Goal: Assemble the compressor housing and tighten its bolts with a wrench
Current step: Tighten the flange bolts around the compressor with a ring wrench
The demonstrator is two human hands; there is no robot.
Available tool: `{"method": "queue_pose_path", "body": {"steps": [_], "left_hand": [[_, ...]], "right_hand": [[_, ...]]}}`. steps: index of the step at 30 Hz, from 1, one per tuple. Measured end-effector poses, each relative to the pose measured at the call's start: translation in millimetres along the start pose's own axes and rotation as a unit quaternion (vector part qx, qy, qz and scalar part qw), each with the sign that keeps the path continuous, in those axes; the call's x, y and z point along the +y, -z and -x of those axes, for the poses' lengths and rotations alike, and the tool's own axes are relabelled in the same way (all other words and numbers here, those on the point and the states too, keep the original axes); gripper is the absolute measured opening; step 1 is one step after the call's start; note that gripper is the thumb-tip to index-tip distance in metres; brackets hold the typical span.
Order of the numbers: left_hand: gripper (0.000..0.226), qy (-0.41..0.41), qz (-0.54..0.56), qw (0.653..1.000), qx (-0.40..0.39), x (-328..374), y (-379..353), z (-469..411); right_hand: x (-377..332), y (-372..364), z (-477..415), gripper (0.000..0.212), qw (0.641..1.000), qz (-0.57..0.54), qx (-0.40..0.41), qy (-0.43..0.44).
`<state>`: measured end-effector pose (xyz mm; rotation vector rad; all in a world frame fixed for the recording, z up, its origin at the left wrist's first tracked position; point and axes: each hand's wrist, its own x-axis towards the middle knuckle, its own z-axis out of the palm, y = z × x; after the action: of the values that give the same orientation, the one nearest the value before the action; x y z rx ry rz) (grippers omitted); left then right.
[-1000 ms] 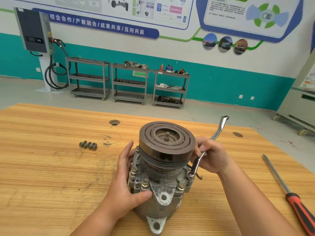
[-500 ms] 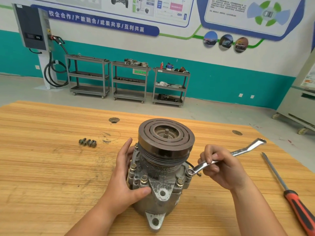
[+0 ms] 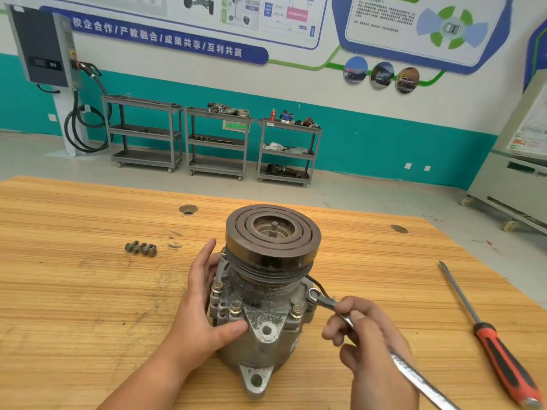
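Compressor housing [image 3: 266, 332] stands upright on the wooden worktop [image 3: 88, 306], near the front edge, centre of view. The grooved pulley [image 3: 272, 235] is on top, with a threaded shaft stub in its middle.

Left hand [image 3: 204, 315] grips the housing from its 9 o'clock side: palm flat on the body, thumb wrapped across the front face, fingers reaching up along the side.

Right hand [image 3: 370, 344] sits at 4 o'clock of the housing, fingers curled round the shank of a wrench [image 3: 325, 301]. The wrench's ring end is on a bolt at the housing's 3 o'clock edge, and its handle runs out toward 5 o'clock, leaving the frame at the bottom.

Fitted bolts [image 3: 236, 306] show on the flange at the front and at 9 o'clock.

Loose bolts [image 3: 141, 248], a small cluster, lie on the worktop at 10 o'clock, well apart from the housing.

A screwdriver [image 3: 500, 353] with a red-and-black handle lies on the worktop at 3 o'clock of the housing, clear of the right hand, tip pointing to 11 o'clock.

Grey shelf carts [image 3: 216, 143] stand on the floor by the far wall at 12 o'clock.
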<state>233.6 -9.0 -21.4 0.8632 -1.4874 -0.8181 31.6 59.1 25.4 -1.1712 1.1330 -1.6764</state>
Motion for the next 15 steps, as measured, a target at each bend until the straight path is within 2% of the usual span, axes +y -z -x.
{"method": "queue_pose_path", "body": {"steps": [3,4,7,12,15], "left_hand": [[0.128,0.002,0.001,1.0,0.002,0,0,0],[0.128,0.0,0.004,1.0,0.002,-1,1,0],[0.128,-0.009,-0.002,1.0,-0.001,-1,1,-1],[0.128,0.002,0.001,1.0,0.002,-1,0,-1],[0.128,0.0,-0.005,1.0,0.004,-2,1,-1]], "right_hand": [[-8,-1,-1,0.018,0.998,-0.06,0.009,0.03],[-11,1,-4,0.017,0.996,-0.077,0.012,0.049],[-16,15,-26,0.035,0.992,-0.104,-0.015,0.067],[-11,28,-74,0.021,0.987,-0.112,-0.113,-0.031],[-3,27,-93,0.038,0.963,-0.137,-0.216,-0.087]]}}
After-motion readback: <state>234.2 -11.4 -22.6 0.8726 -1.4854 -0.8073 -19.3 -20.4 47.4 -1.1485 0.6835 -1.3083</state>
